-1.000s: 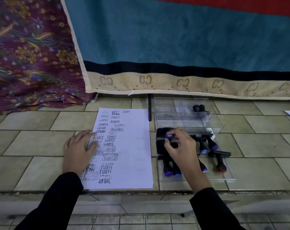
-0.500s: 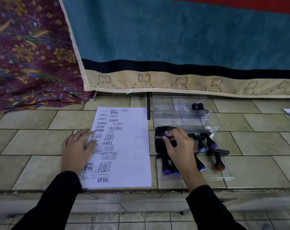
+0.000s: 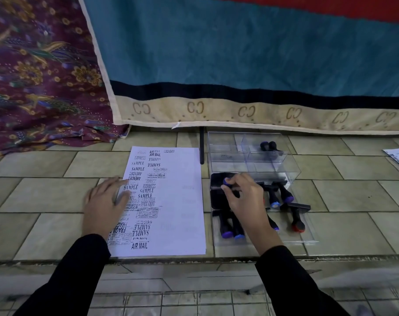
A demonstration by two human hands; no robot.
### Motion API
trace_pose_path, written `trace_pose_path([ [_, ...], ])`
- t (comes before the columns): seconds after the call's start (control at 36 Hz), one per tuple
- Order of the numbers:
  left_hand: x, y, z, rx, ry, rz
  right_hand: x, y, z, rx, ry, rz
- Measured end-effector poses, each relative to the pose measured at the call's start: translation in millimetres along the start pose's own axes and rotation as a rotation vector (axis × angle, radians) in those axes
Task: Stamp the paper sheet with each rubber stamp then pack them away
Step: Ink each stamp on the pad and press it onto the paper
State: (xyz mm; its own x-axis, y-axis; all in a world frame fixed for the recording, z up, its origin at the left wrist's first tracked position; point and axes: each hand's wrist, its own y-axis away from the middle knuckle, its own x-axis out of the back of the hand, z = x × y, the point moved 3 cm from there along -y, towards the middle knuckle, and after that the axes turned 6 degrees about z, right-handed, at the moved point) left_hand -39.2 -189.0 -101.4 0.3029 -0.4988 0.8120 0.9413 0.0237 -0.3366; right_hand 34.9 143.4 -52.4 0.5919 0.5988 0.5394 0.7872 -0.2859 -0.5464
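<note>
Paper sheet (image 3: pixel 182 169): SAMPLE (perhaps FRAGILE)

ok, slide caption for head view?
Left hand rests on the stamped paper sheet; right hand holds a rubber stamp at the ink pad.

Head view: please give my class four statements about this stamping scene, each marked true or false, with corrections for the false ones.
1. The left hand rests flat on the paper sheet. True.
2. The right hand pinches a red-capped stamp. False: it pinches a purple-capped stamp over the black ink pad.
3. The paper sheet is blank. False: it bears prints such as SAMPLE and AIR MAIL.
4. In the clear box at the back stand two stamps. True.
</note>
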Motion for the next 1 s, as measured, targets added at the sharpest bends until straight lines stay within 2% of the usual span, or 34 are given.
trace_pose_path([
  [0.19,0,0,-1,0.000,-0.004,0.000,3,2,-2,-0.015,0.008,-0.031],
  [0.31,0,-1,-1,-0.004,0.005,0.001,-4,-16,-17,-0.020,-0.069,-0.002],
  [0.42,1,-1,-1,-0.005,0.012,0.000,-34,-48,-42,-0.011,-0.198,0.015],
  [0.53,1,-1,-1,-0.016,0.006,-0.007,-76,-80,-57,-0.057,-0.292,-0.040],
  [0.75,1,-2,-2,-0.003,0.008,0.001,-135,-112,-56,-0.061,-0.164,-0.201],
  [1.0,5,-1,3,-0.010,0.012,-0.003,-152,-117,-56,-0.029,-0.058,-0.333],
])
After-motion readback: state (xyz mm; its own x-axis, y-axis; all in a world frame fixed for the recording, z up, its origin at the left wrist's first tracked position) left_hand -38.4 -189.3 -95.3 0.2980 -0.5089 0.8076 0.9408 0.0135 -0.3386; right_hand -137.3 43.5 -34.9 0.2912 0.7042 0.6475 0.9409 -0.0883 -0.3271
